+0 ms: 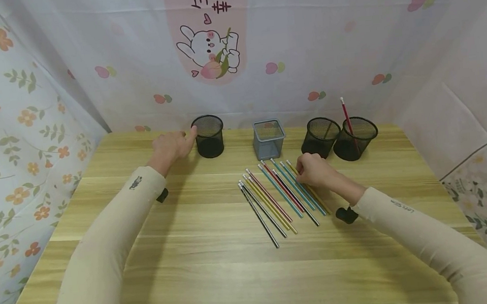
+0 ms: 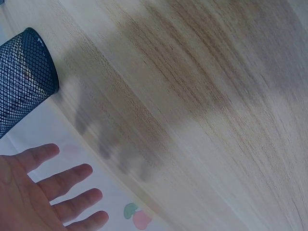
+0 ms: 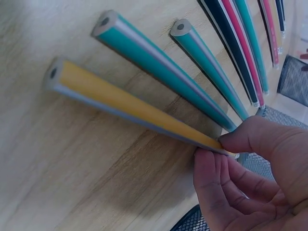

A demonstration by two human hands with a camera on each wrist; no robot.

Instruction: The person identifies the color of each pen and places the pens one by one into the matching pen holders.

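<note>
Where right fingers (image 3: 206, 168) pinch, yellow pencil (image 3: 137, 108), unsharpened

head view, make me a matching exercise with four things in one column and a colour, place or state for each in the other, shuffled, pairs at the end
Things
1. left hand
2. right hand
3. square mesh pen holder
4. rightmost round mesh pen holder

Matches
A. grey
B. pinches a yellow pencil
C. contains a leaning red pencil
D. beside the leftmost round mesh pen holder, fingers outstretched

Pairs: 1-D, 2-B, 3-A, 4-C
</note>
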